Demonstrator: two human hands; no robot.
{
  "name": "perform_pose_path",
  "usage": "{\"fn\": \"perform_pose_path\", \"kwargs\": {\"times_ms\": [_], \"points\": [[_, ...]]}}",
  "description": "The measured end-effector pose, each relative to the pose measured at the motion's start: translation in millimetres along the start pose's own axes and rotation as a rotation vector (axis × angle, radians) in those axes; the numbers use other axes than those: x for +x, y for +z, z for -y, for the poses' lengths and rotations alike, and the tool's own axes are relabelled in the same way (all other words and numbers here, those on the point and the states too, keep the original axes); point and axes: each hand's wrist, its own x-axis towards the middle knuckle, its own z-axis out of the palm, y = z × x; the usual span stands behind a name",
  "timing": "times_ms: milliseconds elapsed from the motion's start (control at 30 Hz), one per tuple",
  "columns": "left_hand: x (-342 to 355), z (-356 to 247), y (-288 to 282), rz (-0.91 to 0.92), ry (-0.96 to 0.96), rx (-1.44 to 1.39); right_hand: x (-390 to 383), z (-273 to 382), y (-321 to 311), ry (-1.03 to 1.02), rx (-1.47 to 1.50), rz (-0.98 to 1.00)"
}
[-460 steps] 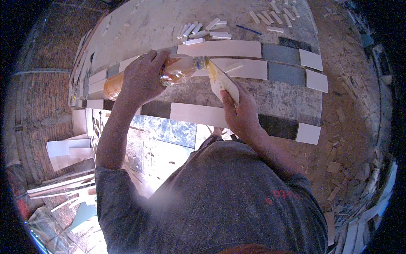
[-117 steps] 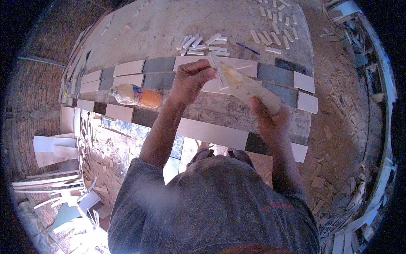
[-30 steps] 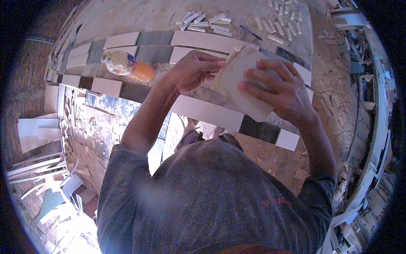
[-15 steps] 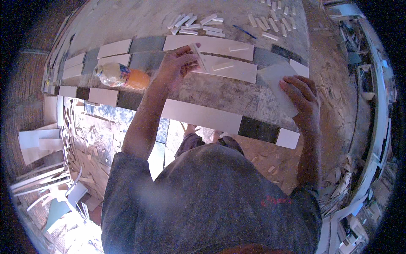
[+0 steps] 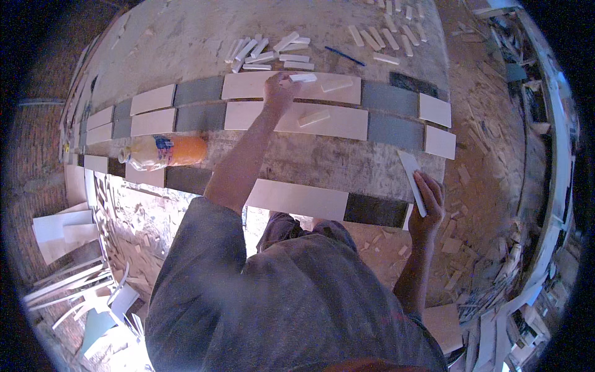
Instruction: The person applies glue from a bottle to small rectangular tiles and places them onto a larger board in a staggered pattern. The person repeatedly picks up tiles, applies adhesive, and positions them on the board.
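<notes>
My left hand point(image 5: 280, 93) is closed on a small white block point(image 5: 303, 78), just above the far long pale panel point(image 5: 248, 85). Two more small blocks lie flat on the long panels: one on the far panel, the other block point(image 5: 314, 118) on the near panel point(image 5: 260, 118). In my right hand point(image 5: 430, 199), gripped between fingers and thumb, is a thin flat white piece point(image 5: 411, 180). It is tilted, mostly edge-on, over the bench's near right part.
Pale and grey panels point(image 5: 389, 96) run in rows across the workbench point(image 5: 297, 152). A bottle with orange liquid point(image 5: 186, 150) lies on its side at the left. Loose white blocks point(image 5: 245, 53) and a blue pen point(image 5: 344, 56) lie farther back. Scraps litter the floor point(image 5: 471, 204).
My left hand has moved farther over the bench with its block, now held flatter. My right hand has come nearer to me, and its flat piece has turned from face-on to nearly edge-on.
</notes>
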Motion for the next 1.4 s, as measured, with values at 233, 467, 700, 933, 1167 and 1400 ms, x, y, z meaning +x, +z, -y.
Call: {"fn": "perform_pose_path", "kwargs": {"times_ms": [233, 467, 700, 933, 1167, 1400], "points": [[20, 52, -9, -0.168, 0.272, 0.524, 11, -16, -1, 0.076, 0.014, -0.049], [57, 48, -61, -0.123, 0.260, 1.078, 28, -13, 6, 0.065, 0.032, -0.011], [82, 55, -69, 0.004, 0.281, 1.218, 23, -11, 13, 0.101, 0.065, -0.024], [48, -9, -72, -0.253, 0.467, 0.724, 20, 2, 20, 0.230, 0.148, -0.046], [-51, -105, -87, 0.143, -0.206, -0.930, 8, 0, 53, 0.342, 0.494, 0.013], [-113, -117, -99, 0.161, -0.226, -0.833, 17, 14, 76, 0.296, 0.520, 0.119]]}}
